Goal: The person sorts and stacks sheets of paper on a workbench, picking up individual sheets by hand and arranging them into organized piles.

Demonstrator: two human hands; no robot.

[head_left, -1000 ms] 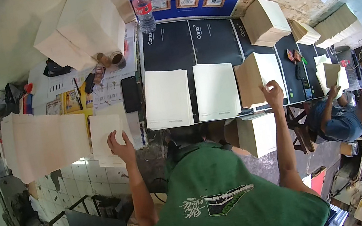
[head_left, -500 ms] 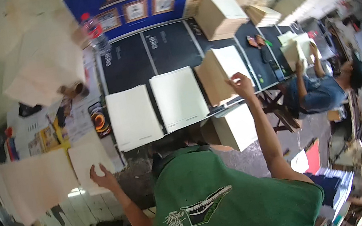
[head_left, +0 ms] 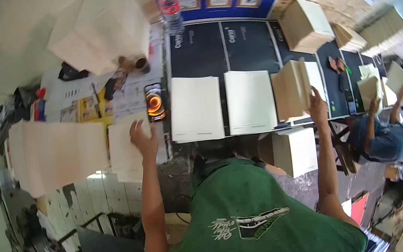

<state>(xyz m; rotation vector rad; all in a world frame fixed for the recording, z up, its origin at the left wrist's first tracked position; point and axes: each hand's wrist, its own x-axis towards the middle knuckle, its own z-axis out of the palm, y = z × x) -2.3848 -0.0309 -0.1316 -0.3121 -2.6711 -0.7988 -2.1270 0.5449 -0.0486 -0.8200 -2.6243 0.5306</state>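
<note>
My left hand [head_left: 145, 139] hovers over or rests on a cream sheet stack [head_left: 124, 154] at the left; its fingers are apart, and contact cannot be made out. With bent fingers, my right hand [head_left: 318, 106] grips the near right edge of a paper sheet [head_left: 305, 83], which stands raised over the tall paper stack [head_left: 288, 93]. How many sheets it holds is unclear. Between my hands lie two flat white paper stacks, one on the left [head_left: 195, 108] and one on the right [head_left: 250, 101], both on the black-topped table [head_left: 201, 57].
A phone [head_left: 154, 102] lies beside the left sheets, near a wide tan paper pile [head_left: 58, 154]. A bottle [head_left: 170, 12] stands at the back. Another paper stack [head_left: 295, 150] sits below the table edge. At right, a co-worker [head_left: 384, 134] handles sheets.
The view has swung, shifting the scene rightward. My right hand has gone from above the tall stack to its near right edge and raised a sheet. My left hand has moved further over its sheets.
</note>
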